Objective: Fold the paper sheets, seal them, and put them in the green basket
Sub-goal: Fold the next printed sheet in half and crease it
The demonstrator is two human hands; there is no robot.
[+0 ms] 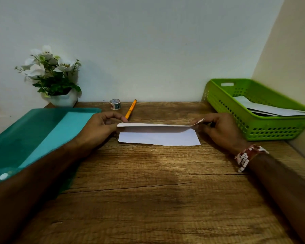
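The paper sheet [158,138] is in the middle of the desk [148,191], a bit nearer the back edge than the front. Its near part lies flat on the wood. Its far part is lifted and turned over towards the person, so that flap shows almost edge-on above the flat part.

The left hand [102,125] has the flap's left end pinched btw. thumb and forefinger, the other fingers curled in behind. The right hand [218,127] pinches the flap's right corner btw. thumb and fingertips, and that corner sticks up a little past them. The rest of the right fingers are tucked under, so I can't tell exactly how they lie. There's a beaded bracelet [245,157], red and white, on the right wrist.

The green basket [253,131] sits in the back right corner of the desk, tight to the side wall, w/ some white folded papers [271,110] already lying inside.

Along the back edge, roughly centre, there's a small tape roll [115,104] standing on its rim. Just beside it on the right is an orange pen [130,109], lying at a slant w/ its tip near the left forefinger. In the back left corner is a white pot of white flowers [63,99]. A teal folder [33,134] covers the left side of the desk, partly under the left forearm.
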